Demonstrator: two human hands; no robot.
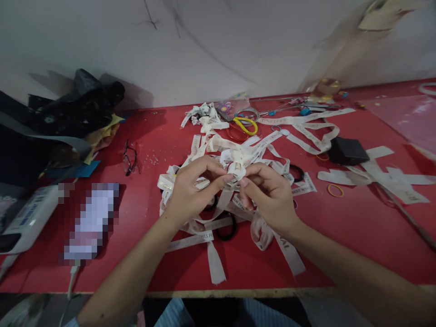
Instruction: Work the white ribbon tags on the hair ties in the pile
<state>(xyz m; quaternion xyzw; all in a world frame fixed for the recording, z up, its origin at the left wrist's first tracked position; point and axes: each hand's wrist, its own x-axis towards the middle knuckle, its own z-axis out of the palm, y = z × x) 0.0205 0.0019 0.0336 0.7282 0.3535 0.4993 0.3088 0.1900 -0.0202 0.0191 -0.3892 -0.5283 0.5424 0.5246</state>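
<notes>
Between both hands, above the middle of the table, is a white ribbon bow (237, 170). My left hand (199, 180) pinches its left side between thumb and fingers. On the right side, my right hand (269, 193) grips it the same way, thumb tip close to the left thumb. Beneath the hands lies a loose heap of white printed ribbon (218, 225), its strips looped and tangled. A black hair tie (227, 227) shows among the strips below the hands. The part of the bow behind the fingertips is hidden.
Yellow-handled scissors (245, 126) lie behind the heap, near finished-looking bows (204, 113). To the right are a black block (348, 151) and a yellow rubber band (335, 190). Glasses (129, 157) and a charging phone (91, 222) lie left on the red table (143, 227).
</notes>
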